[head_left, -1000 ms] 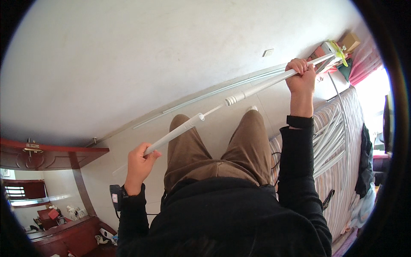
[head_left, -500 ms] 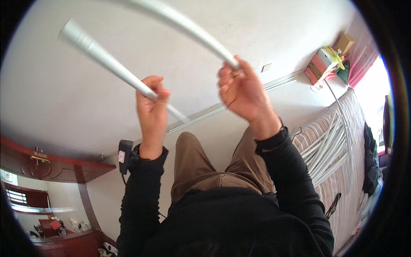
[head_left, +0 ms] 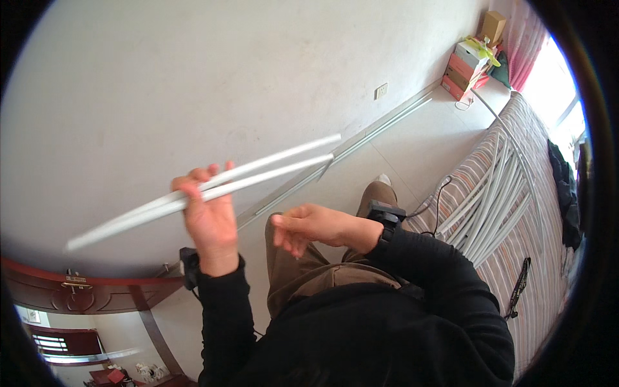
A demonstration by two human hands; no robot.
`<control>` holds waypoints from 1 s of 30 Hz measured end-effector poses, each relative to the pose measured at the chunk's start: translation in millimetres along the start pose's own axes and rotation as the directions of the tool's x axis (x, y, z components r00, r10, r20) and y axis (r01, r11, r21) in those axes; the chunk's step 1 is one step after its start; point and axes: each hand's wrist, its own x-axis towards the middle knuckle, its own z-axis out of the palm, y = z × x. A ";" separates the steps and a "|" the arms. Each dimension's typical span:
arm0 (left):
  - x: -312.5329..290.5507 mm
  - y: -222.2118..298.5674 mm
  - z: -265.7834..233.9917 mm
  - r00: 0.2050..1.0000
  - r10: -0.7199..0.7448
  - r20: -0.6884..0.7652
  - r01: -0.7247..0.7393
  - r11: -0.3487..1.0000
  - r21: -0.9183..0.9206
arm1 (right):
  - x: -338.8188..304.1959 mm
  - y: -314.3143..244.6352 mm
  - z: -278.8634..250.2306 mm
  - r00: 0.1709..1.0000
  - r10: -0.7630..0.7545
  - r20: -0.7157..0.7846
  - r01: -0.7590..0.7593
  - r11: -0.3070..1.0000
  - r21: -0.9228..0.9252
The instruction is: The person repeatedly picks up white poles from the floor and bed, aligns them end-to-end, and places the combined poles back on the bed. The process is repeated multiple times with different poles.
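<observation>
Two slim white pipes, an upper pipe (head_left: 277, 158) and a lower pipe (head_left: 277, 172), are gripped together in my left hand (head_left: 214, 226). They cross near my fingers and spread slightly apart toward the right; their left ends lie close together. My right hand (head_left: 316, 224) is below and to the right of them, over my lap, touching neither. Its thumb stands off from loosely bent fingers and nothing shows in it. Black devices are strapped at both wrists.
Many similar pipes (head_left: 493, 209) lie fanned out on a striped bed (head_left: 509, 303) at the right, with a black strap (head_left: 518, 284) near them. Long pipes (head_left: 380, 132) run along the wall's foot. Stacked boxes (head_left: 464, 68) stand at the far corner; a red-brown door (head_left: 103, 293) is at left.
Half a second ago each hand held one pipe, raised toward the upper left. Now both pipes are in my left hand, tilted the other way; my right hand has let go and dropped lower.
</observation>
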 end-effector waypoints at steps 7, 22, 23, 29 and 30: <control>-20.9 88.6 -43.3 0.984 0.178 -0.031 -0.180 0.962 -0.203 | -19.6 48.4 -88.9 0.958 0.147 -0.245 0.068 0.716 0.694; -68.9 85.5 -120.2 0.946 -0.122 -0.302 0.070 0.982 -0.176 | -58.1 -11.9 -117.0 0.467 -0.496 -0.732 0.483 0.837 -0.258; -67.2 76.3 -117.4 0.921 -0.147 -0.362 0.094 0.983 -0.160 | -68.3 -19.8 -110.4 0.523 -0.522 -0.674 0.338 0.853 -0.398; -54.9 25.1 -90.7 0.916 -0.266 -0.299 0.222 0.959 -0.173 | -94.6 -39.4 -69.6 0.723 -0.598 -0.346 -0.177 0.324 -0.929; -55.7 19.7 -86.1 0.900 -0.289 -0.326 0.224 0.949 -0.221 | -95.6 -37.7 -63.5 0.739 -0.615 -0.276 -0.176 0.220 -0.960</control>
